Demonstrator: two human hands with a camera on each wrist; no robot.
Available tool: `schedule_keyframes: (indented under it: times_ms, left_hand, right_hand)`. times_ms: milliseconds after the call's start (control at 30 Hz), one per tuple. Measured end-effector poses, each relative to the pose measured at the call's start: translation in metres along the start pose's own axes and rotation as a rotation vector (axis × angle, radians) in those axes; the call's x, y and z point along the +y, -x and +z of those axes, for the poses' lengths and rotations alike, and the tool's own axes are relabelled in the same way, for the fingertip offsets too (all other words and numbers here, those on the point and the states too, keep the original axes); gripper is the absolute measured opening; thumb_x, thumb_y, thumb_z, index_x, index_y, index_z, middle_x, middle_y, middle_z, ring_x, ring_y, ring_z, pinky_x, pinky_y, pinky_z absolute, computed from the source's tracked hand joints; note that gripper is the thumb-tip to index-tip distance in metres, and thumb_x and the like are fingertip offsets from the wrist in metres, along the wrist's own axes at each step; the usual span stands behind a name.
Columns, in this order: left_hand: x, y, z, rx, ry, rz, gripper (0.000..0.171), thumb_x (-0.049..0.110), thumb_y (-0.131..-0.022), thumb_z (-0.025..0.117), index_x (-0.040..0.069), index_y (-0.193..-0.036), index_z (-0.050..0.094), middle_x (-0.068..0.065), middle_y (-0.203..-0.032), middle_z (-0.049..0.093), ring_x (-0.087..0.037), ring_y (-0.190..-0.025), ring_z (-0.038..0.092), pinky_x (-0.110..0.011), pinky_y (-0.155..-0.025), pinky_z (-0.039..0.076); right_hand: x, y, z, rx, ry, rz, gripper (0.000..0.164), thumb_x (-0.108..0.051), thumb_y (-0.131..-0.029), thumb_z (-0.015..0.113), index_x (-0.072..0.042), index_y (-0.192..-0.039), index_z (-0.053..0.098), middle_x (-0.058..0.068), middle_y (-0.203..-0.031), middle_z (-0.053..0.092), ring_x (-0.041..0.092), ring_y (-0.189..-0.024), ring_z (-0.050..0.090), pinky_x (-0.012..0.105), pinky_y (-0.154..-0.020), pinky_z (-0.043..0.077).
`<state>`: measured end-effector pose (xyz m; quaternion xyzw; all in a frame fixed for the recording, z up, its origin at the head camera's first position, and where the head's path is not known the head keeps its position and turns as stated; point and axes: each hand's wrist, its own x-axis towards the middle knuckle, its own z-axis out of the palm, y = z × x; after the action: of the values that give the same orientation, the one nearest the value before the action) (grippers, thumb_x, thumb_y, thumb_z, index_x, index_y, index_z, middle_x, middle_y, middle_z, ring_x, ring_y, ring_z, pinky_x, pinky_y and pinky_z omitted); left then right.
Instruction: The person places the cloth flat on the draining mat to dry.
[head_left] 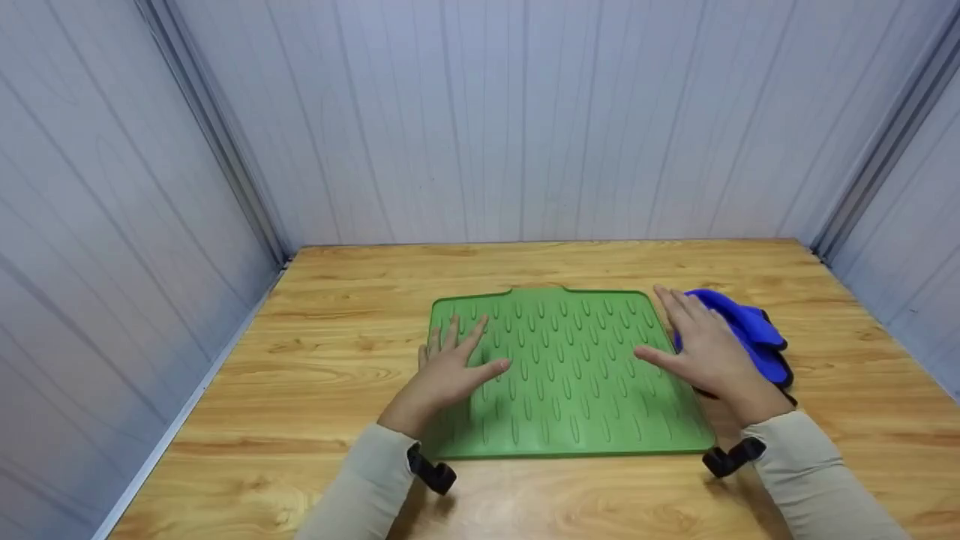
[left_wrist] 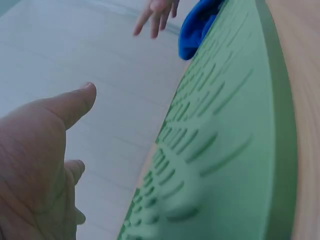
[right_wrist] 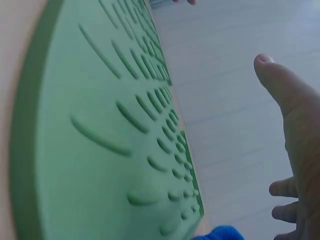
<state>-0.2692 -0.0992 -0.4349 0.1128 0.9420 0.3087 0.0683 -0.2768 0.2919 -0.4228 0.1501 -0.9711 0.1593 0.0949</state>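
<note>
A green mat (head_left: 555, 442) with rows of raised oval ridges lies flat on the wooden table, a small tab at its far edge. Over its left part hovers my left hand (head_left: 450, 373), fingers spread and holding nothing. My right hand (head_left: 701, 349) is above the mat's right edge, thumb out and fingers extended, also holding nothing. Partly behind it, a blue cloth item with black trim (head_left: 757, 337) lies beside the mat; its exact kind is unclear. Both wrist views show a gap between each hand and the mat's surface (left_wrist: 240, 165).
The wooden table (head_left: 300, 405) meets a pale panelled wall (head_left: 487, 127) at the back, with more panels at left and right. Metal corner posts (head_left: 217, 142) stand where the walls join. A black wrist mount (head_left: 433, 471) sits on each sleeve.
</note>
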Motion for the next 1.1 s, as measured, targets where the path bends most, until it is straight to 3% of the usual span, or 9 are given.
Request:
schedule_keyframes:
  times_ms: [200,400,700,833,1100]
  left_hand:
    - [-0.017,-0.005,0.002,0.065,0.069,0.006,0.082,0.064,-0.096,0.054,0.031,-0.163,0.020,-0.018,-0.169,0.003,-0.049,-0.151,-0.002,-0.068,-0.117,0.002]
    - [-0.036,-0.008,0.002,0.146,0.189,0.013,0.079,0.060,-0.097,0.057,0.031,-0.162,0.024,-0.017,-0.168,0.012,-0.045,-0.152,0.008,-0.073,-0.112,0.020]
    - [-0.057,-0.009,0.006,0.198,0.244,-0.030,0.076,0.049,-0.099,0.061,0.029,-0.162,0.025,-0.018,-0.168,0.009,-0.046,-0.151,0.017,-0.071,-0.111,0.025]
    - [-0.062,-0.011,0.006,0.205,0.220,-0.032,0.076,0.048,-0.099,0.061,0.026,-0.162,0.025,-0.019,-0.167,0.011,-0.047,-0.150,0.018,-0.071,-0.111,0.025]
    - [-0.072,-0.012,0.008,0.229,0.020,-0.033,0.076,0.054,-0.099,0.057,0.019,-0.161,0.030,-0.021,-0.163,0.026,-0.041,-0.152,0.018,-0.063,-0.120,0.000]
  right_hand:
    - [0.022,-0.001,-0.006,0.120,-0.073,0.016,0.099,-0.063,-0.090,0.065,-0.021,-0.164,0.015,0.024,-0.161,0.030,0.053,-0.143,0.028,0.072,-0.109,0.023]
    - [0.047,-0.001,-0.008,0.138,-0.108,0.109,0.102,-0.063,-0.090,0.066,-0.024,-0.165,0.008,0.029,-0.159,0.029,0.058,-0.138,0.031,0.077,-0.102,0.026]
    - [0.077,0.002,0.000,0.183,-0.160,0.224,0.105,-0.065,-0.090,0.065,-0.021,-0.165,0.006,0.032,-0.159,0.025,0.062,-0.138,0.026,0.079,-0.103,0.022]
    - [0.088,0.004,0.005,0.190,-0.174,0.256,0.106,-0.066,-0.089,0.064,-0.024,-0.165,0.004,0.033,-0.159,0.023,0.063,-0.137,0.025,0.079,-0.103,0.020]
    - [0.104,0.006,0.017,0.195,-0.211,0.253,0.108,-0.062,-0.088,0.068,-0.022,-0.165,0.004,0.034,-0.158,0.024,0.063,-0.136,0.027,0.077,-0.103,0.022]
